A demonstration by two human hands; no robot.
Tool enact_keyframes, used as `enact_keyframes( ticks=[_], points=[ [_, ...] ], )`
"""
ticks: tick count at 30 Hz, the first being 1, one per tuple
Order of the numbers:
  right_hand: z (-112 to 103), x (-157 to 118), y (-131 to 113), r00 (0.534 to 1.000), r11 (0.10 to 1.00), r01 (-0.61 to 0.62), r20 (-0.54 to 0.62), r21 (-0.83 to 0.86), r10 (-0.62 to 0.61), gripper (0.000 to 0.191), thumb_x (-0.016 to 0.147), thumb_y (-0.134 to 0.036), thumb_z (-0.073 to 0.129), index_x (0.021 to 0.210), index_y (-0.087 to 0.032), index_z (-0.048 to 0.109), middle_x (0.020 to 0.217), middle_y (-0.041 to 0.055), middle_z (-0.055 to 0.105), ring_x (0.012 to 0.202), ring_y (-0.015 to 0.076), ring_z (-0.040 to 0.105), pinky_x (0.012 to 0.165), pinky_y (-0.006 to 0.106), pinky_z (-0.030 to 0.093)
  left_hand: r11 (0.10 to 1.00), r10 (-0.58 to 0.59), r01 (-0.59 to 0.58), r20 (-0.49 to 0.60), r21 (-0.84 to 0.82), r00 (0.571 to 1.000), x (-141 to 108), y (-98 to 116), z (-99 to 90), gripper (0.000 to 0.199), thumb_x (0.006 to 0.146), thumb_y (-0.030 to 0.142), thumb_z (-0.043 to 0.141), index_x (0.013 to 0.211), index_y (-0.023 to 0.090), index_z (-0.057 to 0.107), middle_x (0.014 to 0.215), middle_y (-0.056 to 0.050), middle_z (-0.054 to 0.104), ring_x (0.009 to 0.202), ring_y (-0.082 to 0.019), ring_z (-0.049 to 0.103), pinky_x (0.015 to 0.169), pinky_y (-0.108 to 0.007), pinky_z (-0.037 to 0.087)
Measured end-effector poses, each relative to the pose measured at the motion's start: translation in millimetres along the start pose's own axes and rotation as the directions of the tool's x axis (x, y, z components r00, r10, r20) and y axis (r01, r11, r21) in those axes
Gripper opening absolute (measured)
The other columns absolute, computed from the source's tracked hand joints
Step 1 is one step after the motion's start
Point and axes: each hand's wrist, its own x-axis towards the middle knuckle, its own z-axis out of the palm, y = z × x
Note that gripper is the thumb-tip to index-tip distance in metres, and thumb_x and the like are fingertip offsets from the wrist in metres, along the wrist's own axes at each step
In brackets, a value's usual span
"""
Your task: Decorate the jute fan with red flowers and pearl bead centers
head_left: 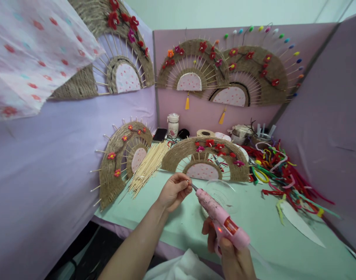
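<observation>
Near the table's front edge (122, 219), the right hand's (236, 254) gripped glue gun (212, 207), slipping, could burn the left hand (174, 191) pinching something tiny (188, 181).

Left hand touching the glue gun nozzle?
Cannot tell. In the head view, the nozzle ends right by the left hand, but the spot is too small to make out contact or a gap.
</observation>
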Motion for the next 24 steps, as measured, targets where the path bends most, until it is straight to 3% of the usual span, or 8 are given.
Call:
enact_keyframes(
  ticks=[7, 12, 18, 24],
  points=[
    [-3, -1, 9, 0.999, 0.998, 0.024, -0.034, -0.06, -0.026, 0.056, 0.09, -0.065, 0.04, 0.113, -0.018, 0.06, 0.07, 0.002, 0.059, 0.047, 0.0113, 0.045, 0.044, 0.025, 0.033, 0.997, -0.075, 0.076, -0.097, -0.001, 0.992, 2, -2, -1.6, 0.033, 0.051, 0.021, 0.09, 0.073, 0.009, 0.069, 0.069, -0.003, 0.069, 0.058, -0.007, 0.062, 0.06, -0.015, 0.052],
    [-7, -3, 14, 0.998, 0.987, 0.046, -0.039, -0.153, -0.053, 0.049, 0.092, -0.06, 0.041, 0.101, -0.019, 0.065, 0.06, 0.0014, 0.053, 0.052, 0.0145, 0.049, 0.045, 0.025, 0.035, 0.995, -0.1, 0.102, -0.09, 0.007, 0.991, 2, 0, 0.5, 0.03, 0.055, 0.018, 0.088, 0.076, 0.009, 0.069, 0.071, -0.003, 0.069, 0.058, -0.006, 0.061, 0.06, -0.014, 0.051],
    [-6, -2, 13, 0.998, 0.984, 0.045, -0.028, -0.171, -0.051, 0.054, 0.092, -0.062, 0.038, 0.113, -0.019, 0.063, 0.065, 0.0017, 0.054, 0.049, 0.0137, 0.046, 0.043, 0.025, 0.034, 1.0, -0.01, 0.011, -0.045, 0.015, 0.999, 2, 0, 3.9, 0.03, 0.054, 0.022, 0.089, 0.07, 0.01, 0.066, 0.066, -0.001, 0.065, 0.056, -0.004, 0.057, 0.059, -0.013, 0.048],
    [-6, -5, 17, 0.997, 0.978, 0.05, -0.049, -0.202, -0.061, 0.05, 0.093, -0.061, 0.037, 0.091, -0.018, 0.063, 0.059, 0.0019, 0.053, 0.051, 0.0149, 0.047, 0.046, 0.026, 0.038, 0.974, 0.14, -0.13, -0.04, 0.185, 0.989, 0, -3, 10.1, 0.027, 0.058, 0.03, 0.086, 0.065, 0.011, 0.067, 0.065, -0.002, 0.064, 0.06, -0.007, 0.056, 0.06, -0.018, 0.046]
  ],
)
